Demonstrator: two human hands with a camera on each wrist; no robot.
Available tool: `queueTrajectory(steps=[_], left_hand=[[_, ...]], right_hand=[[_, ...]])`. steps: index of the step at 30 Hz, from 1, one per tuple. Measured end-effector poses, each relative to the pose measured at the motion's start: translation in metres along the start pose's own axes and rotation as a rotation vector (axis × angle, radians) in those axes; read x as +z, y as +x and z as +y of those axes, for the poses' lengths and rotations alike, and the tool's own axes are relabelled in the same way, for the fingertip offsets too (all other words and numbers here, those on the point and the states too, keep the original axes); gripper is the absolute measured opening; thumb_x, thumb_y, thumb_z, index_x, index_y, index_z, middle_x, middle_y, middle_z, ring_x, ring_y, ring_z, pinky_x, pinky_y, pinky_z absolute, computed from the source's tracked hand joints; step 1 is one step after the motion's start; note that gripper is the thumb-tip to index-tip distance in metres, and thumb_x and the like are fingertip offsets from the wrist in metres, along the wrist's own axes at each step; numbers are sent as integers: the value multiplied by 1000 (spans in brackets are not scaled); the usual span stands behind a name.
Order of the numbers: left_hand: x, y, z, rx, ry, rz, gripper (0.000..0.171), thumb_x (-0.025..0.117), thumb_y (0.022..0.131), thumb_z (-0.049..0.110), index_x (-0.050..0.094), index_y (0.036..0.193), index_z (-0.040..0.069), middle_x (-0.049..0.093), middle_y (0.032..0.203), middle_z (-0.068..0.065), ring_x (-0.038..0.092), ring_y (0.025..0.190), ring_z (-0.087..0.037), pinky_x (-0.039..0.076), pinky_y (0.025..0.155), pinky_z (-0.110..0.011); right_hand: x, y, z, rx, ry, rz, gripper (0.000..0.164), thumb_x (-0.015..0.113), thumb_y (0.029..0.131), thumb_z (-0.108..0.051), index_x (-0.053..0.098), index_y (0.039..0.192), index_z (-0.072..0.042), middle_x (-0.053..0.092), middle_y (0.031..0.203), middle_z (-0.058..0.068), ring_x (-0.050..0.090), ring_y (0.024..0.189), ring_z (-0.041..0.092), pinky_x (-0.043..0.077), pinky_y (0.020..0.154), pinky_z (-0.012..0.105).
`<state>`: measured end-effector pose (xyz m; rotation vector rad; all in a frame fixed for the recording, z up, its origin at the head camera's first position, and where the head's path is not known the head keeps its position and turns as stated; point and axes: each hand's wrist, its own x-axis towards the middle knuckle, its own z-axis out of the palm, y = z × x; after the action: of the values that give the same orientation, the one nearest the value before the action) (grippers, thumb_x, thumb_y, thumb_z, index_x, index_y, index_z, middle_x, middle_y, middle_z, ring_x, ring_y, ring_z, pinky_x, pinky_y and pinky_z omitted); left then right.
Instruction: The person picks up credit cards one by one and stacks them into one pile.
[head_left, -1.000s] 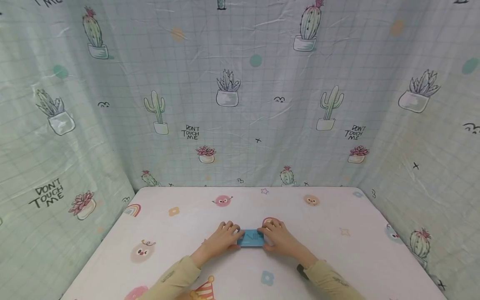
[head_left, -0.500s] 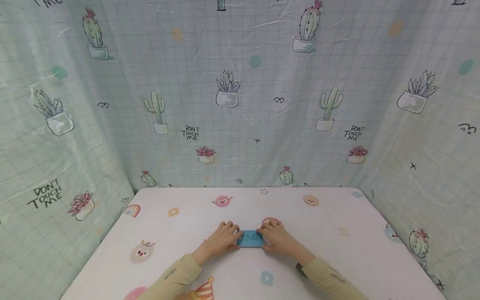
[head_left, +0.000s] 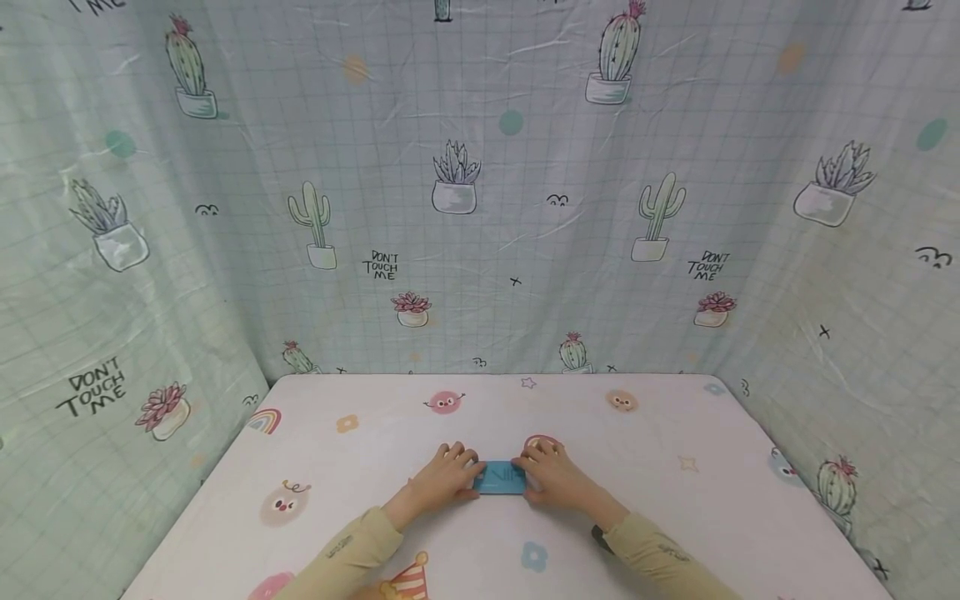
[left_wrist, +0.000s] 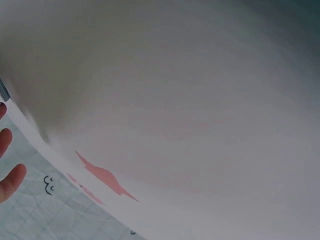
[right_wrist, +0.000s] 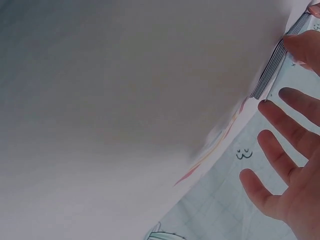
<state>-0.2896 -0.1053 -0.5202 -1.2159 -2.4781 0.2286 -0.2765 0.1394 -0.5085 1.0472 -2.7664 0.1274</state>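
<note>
A small blue rectangular block with dark lettering on top lies at the middle of the table, between both hands. Its side shows thin grey layers in the right wrist view. My left hand pinches the left end, thumb at the near edge and fingers bent over the far edge. At the opposite end, my right hand pinches it the same way. The right wrist view shows the thumb against the layered side. Only a few fingertips and a sliver of the block appear in the left wrist view.
A white tabletop with printed cartoon figures spreads around the hands. Cactus-print curtains enclose its back and both sides. A small dark object shows beside the right sleeve cuff, partly hidden by it.
</note>
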Motion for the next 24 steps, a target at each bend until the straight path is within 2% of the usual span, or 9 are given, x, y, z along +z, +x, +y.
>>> queueTrajectory(steps=[9,24], left_hand=[[-1,0,1,-23,-3,-68,48,56,82,47,53,121,19,55,111,2,45,98,-16,40,82,-34],[-3,1,2,-6,11,-47,45,56,83,46,55,118,17,56,108,0,46,96,-17,40,78,-33]], right_hand=[[-4,1,-3,-2,-9,-2,48,68,74,-32,56,116,-12,57,106,2,44,98,21,37,87,49],[-1,0,-1,6,-31,-27,45,65,77,-35,56,116,-14,56,107,1,43,98,19,37,87,46]])
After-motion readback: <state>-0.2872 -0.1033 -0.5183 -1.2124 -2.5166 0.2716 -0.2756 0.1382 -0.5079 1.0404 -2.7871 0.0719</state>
